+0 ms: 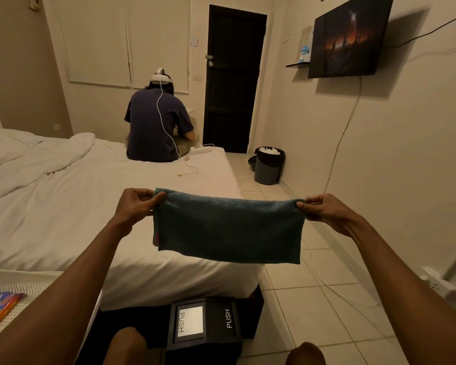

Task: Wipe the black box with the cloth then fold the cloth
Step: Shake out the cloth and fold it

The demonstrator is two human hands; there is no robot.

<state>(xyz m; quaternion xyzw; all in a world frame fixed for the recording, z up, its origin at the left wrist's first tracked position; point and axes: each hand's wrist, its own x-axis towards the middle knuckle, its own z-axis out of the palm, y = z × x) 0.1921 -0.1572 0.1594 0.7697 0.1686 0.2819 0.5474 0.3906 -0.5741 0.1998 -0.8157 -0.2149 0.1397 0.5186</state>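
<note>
A dark teal cloth (228,229) hangs stretched in the air in front of me, folded over along its top edge. My left hand (134,205) pinches its upper left corner and my right hand (324,210) pinches its upper right corner. Below the cloth, on the floor between my knees, stands the black box (216,324), a swing-lid bin top with two flaps marked PUSH. The cloth is well above the box and does not touch it.
A white bed (90,206) fills the left, with a person sitting at its far end, back turned. A dark waste bin (269,165) stands by the right wall, a cable trails over the tiled floor (327,299), and a white mesh basket (13,293) sits at my left.
</note>
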